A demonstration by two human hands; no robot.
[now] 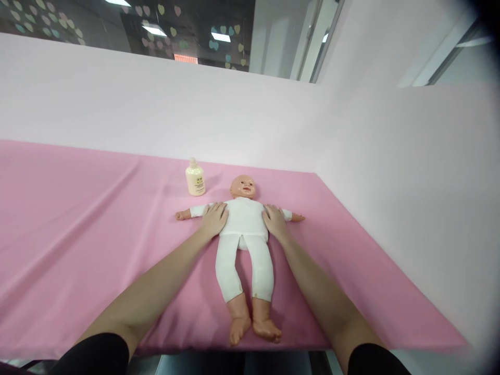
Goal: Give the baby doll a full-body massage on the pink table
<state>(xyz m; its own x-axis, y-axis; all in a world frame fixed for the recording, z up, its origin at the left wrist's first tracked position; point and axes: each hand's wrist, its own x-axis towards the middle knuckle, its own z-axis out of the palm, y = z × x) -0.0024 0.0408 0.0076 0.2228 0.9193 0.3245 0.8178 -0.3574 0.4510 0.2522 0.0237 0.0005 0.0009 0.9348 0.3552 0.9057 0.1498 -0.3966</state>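
Note:
A baby doll with a white cloth body lies on its back, head away from me and arms spread out to the sides. My left hand rests flat on the doll's arm and shoulder at the left, fingers stretched out. On the other side, my right hand lies over the doll's upper arm beside its chest, its fingers also extended. Neither hand is closed around the doll. The doll's bare feet point toward the near edge of the table.
A cream-coloured pump bottle stands upright to the left of the doll's head. Pink cloth covers the table. White walls rise behind it and on the right, with a window above the back one.

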